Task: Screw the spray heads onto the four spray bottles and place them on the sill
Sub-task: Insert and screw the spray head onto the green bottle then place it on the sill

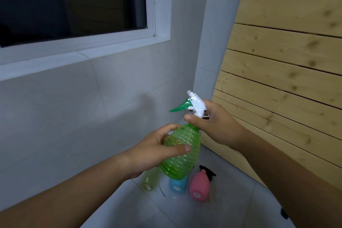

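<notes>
Green spray bottle (182, 151) is held mid-air at frame centre, tilted w/ its neck toward 1 o'clock. Going L to R: window sill (44, 62) runs along 10 o'clock, bare, well apart from the bottle. Left hand (153, 152) wraps the ribbed body, fingers (182, 148) closed on it. Right hand (215, 123), at 2 o'clock of the bottle, is closed round the base of the white spray head (197, 104), green trigger pointing to 9 o'clock; whether the head is fully seated can't be told. Below, on the tiled floor (185, 211) at 6 o'clock: a pale yellow-green bottle (149, 181), a blue bottle (177, 185) partly hidden behind the held one, then a pink bottle (199, 185) w/ a black head (207, 171). Wood slat wall (288, 57) fills 3 o'clock.
</notes>
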`<state>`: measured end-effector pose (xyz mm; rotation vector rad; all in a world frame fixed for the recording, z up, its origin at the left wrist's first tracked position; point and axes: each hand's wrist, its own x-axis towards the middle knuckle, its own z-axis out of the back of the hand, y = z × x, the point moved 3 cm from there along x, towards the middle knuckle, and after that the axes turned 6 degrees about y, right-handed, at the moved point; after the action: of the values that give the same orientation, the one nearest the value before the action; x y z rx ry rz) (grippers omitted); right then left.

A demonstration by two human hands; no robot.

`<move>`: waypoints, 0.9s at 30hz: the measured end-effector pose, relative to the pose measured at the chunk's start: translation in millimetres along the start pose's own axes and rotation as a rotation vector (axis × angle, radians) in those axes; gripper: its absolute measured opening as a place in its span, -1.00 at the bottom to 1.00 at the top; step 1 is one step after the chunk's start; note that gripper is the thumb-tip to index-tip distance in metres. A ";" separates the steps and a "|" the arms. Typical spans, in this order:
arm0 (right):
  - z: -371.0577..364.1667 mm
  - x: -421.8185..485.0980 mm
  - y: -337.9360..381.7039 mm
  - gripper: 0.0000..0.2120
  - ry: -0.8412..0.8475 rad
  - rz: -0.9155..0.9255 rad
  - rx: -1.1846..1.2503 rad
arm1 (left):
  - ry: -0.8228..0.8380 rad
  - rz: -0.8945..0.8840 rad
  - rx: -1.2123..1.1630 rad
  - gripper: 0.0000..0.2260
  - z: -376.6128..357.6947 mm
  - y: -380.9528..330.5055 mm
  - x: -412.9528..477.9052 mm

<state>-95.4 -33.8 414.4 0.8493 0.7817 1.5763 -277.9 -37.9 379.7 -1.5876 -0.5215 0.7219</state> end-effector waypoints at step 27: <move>-4.7 8.7 5.7 -0.86 -0.090 0.006 0.603 | -0.146 -0.077 -0.008 -0.69 7.8 0.0 10.8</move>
<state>-103.3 -26.3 417.8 1.3418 1.2147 1.3042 -275.8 -24.9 377.6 -1.5212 -0.6895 0.7810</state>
